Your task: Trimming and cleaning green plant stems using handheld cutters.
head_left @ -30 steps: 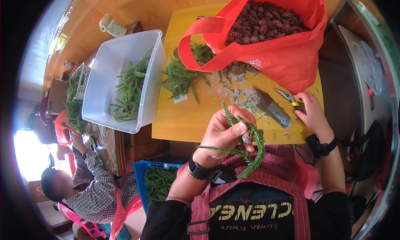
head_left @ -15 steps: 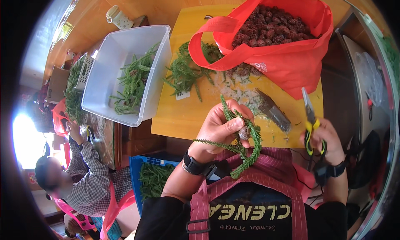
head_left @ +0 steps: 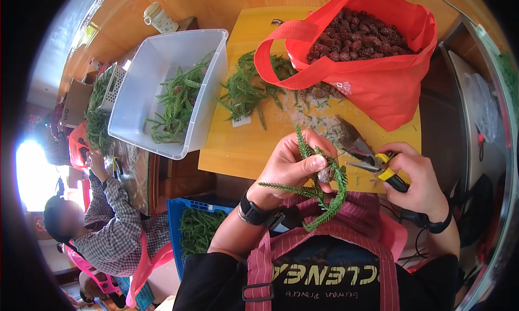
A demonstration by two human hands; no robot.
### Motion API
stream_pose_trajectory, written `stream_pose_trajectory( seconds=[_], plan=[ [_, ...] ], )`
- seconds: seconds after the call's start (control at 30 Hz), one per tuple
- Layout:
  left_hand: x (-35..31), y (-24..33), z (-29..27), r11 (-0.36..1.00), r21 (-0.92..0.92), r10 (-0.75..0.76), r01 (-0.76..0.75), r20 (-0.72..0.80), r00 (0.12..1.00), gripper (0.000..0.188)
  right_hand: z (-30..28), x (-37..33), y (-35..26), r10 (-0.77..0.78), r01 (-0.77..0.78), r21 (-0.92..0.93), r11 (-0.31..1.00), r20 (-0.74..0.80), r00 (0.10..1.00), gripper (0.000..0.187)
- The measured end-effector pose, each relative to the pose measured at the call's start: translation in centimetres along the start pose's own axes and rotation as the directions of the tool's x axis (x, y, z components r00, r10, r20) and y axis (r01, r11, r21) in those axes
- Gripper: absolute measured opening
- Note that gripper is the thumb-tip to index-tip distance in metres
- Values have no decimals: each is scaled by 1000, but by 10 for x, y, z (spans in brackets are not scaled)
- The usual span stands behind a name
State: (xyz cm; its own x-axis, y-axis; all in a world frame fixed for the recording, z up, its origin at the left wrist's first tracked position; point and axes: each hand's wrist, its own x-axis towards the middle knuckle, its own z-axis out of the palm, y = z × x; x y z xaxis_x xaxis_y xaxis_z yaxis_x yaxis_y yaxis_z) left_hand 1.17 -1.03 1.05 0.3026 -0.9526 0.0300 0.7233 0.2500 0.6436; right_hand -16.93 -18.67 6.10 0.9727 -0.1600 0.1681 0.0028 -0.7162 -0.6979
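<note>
My left hand (head_left: 297,162) pinches a green evergreen sprig (head_left: 339,195) in front of my chest. The sprig curls into a partial loop, and a small greyish-brown piece (head_left: 325,175), too unclear to name, shows among my fingers. In my right hand (head_left: 419,176) is a pair of pointed pliers (head_left: 393,179) with yellow and black handles. Their metal tips point left toward the sprig, with a small gap between. Just beyond the tips, a dark bundle in clear plastic (head_left: 351,137) lies on the yellow table (head_left: 238,159), partly behind the tool.
A red bag (head_left: 378,89) full of pine cones (head_left: 357,38) stands at the table's far right. Left of it are loose sprigs (head_left: 246,87) and a clear tub (head_left: 121,116) with more. A blue crate (head_left: 175,216) sits below. Another person (head_left: 116,230) works at far left.
My right hand has swung the pliers from upright at the right to pointing left, close to the sprig. My left hand has shifted slightly right, still holding the sprig.
</note>
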Motion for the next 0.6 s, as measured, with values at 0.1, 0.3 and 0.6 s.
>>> stream_pose_trajectory(
  seconds=[0.1,0.3,0.6],
  plan=[
    [-1,2,2,999,-20,-26,25,-16,1000,18,-5,11,-5,-98,98,-34,995,7,995,26],
    [-1,1,1,999,-18,-49,49,16,999,18,-11,15,-5,-124,122,-96,988,-13,992,26],
    [-2,5,9,987,151,58,-47,-71,996,17,-5,8,-9,-142,124,-175,977,-94,985,26]
  ],
)
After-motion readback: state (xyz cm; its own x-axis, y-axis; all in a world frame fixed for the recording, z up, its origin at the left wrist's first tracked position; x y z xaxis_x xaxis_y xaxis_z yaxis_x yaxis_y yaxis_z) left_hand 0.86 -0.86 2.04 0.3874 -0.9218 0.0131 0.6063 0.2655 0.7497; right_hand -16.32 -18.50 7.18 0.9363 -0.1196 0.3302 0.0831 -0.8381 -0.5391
